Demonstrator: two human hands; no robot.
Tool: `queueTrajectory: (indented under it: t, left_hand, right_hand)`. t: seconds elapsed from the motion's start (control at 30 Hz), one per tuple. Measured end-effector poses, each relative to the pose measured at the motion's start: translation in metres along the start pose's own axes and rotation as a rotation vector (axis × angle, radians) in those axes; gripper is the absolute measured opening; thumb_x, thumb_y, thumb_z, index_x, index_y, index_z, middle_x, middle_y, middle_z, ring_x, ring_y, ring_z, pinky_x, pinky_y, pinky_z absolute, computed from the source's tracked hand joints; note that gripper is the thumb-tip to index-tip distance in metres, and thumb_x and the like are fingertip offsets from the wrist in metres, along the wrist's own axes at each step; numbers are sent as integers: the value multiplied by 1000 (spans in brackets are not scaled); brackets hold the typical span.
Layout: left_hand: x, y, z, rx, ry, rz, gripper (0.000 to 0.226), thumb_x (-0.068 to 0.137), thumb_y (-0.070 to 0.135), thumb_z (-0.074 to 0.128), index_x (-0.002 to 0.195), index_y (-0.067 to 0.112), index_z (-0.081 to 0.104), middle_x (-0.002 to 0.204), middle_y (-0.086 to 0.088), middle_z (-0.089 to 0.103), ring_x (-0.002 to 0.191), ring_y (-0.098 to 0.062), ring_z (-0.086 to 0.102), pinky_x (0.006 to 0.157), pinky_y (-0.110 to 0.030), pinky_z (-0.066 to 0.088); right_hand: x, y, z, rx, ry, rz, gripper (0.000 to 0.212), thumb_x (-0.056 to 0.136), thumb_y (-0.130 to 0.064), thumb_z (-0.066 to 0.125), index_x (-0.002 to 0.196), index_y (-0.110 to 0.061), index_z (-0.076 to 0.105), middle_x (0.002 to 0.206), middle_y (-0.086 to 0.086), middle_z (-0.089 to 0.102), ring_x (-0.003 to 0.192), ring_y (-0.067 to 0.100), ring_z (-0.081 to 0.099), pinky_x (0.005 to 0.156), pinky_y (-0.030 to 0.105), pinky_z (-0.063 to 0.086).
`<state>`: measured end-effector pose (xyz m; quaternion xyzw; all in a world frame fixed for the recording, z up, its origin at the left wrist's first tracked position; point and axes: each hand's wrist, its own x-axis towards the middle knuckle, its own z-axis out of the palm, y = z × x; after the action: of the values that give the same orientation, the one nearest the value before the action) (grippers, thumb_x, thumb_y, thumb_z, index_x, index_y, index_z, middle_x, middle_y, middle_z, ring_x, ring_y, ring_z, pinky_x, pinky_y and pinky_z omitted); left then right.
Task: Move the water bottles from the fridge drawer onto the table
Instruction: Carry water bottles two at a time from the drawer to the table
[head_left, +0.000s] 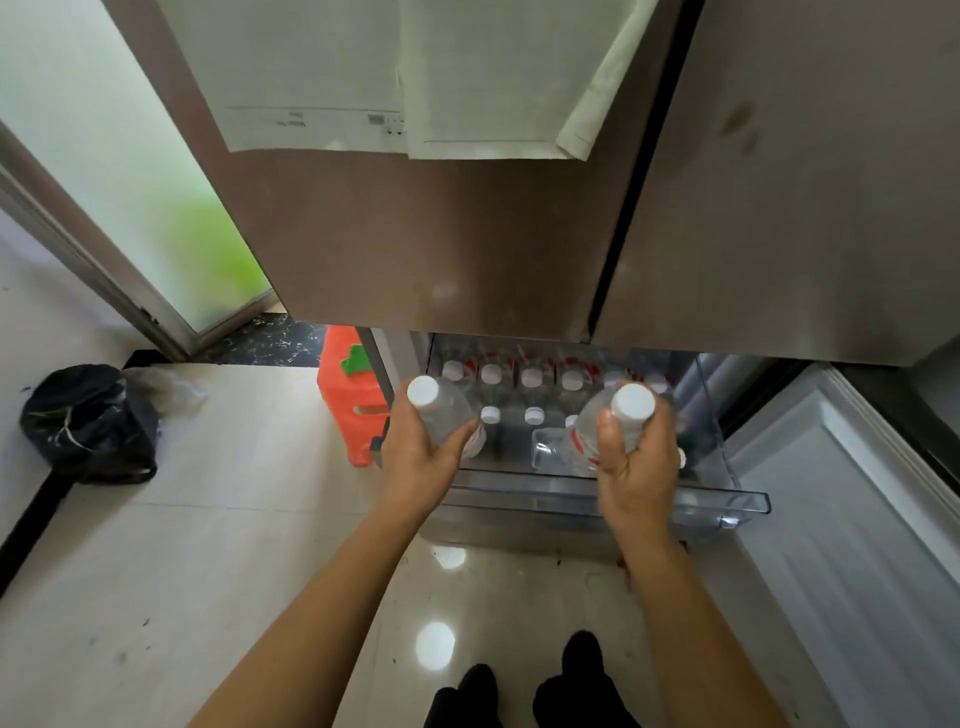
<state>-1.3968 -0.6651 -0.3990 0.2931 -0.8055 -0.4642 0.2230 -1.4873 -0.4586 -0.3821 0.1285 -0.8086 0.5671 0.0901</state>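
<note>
Upper fridge doors (441, 249) overhang the rear rows of the drawer (597, 499); top access is open only at the front. Orange plastic item (345, 410) crowds its left side, open lower door (841, 493) walls the right.

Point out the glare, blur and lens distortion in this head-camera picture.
Head view: round white glare spots on the glossy floor; the right hand and the right-hand bottle look slightly motion-smeared, while the left hand and the left-hand bottle are crisper; wide-angle distortion bows the fridge door edges; the back-row bottles deep in the drawer sit in shade.
</note>
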Motion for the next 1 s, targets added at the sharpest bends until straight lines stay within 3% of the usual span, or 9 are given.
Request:
queueTrajectory:
  t: [0.1,0.2,0.27,0.33,0.47,0.6,0.7,0.83,1.0]
  left_hand:
    - [-9,22,-21,-59,145,2,75,74,48,82,120,65,25,113,44,47,110,7,54,97,-26,49]
    - [-28,40,-49,-83,300,22,82,70,47,85,128,47,27,114,43,44,111,11,52,88,-11,51]
    - [-43,49,-68,-85,406,16,80,69,44,87,127,38,33,116,33,50,110,4,55,88,-18,54]
    - [-62,54,-91,-60,532,-9,75,70,39,88,127,30,40,116,22,56,110,-5,59,91,-33,55]
    - [-107,57,-137,46,723,-76,69,75,38,85,128,44,41,121,19,58,112,-9,60,92,-36,54]
    - [-161,50,-184,109,883,-206,71,78,34,82,136,30,41,131,6,55,119,-14,55,99,-46,51]
    - [-206,41,-227,156,976,-253,75,81,35,78,143,24,39,137,1,52,125,-19,53,101,-49,49]
    - [-269,27,-291,113,1109,-294,82,77,45,71,148,27,34,141,3,50,127,-22,52,101,-53,50]
    - [-359,-7,-381,155,1244,-339,79,80,39,75,148,29,35,137,8,52,122,-14,54,101,-45,51]
  right_hand:
    - [0,-16,19,71,-98,-18,57,90,-65,45,125,-21,49,116,7,62,106,26,61,88,42,52]
    - [-2,-32,38,103,-265,-126,47,90,-59,46,124,-26,49,116,9,61,105,24,60,85,25,47]
    - [-4,-46,52,125,-353,-197,44,90,-60,46,123,-30,48,117,8,61,105,20,59,84,17,42]
    - [-8,-66,68,182,-444,-269,44,92,-63,46,124,-31,47,120,7,60,108,16,57,87,20,45]
    - [-23,-108,106,297,-584,-397,42,96,-64,44,127,-36,43,122,-9,51,110,-10,48,91,1,35]
    - [-63,-151,141,378,-738,-434,35,98,-62,40,128,-46,37,121,-14,50,113,0,51,95,13,39]
    - [-110,-185,162,396,-878,-481,47,99,-63,35,135,-34,39,122,-5,53,113,15,54,96,29,43]
    - [-192,-229,184,414,-980,-597,57,99,-63,33,127,-17,49,113,1,58,99,7,51,83,8,34]
    - [-323,-282,216,398,-1076,-683,35,95,-70,30,105,-39,44,88,-15,56,78,-1,53,67,4,36]
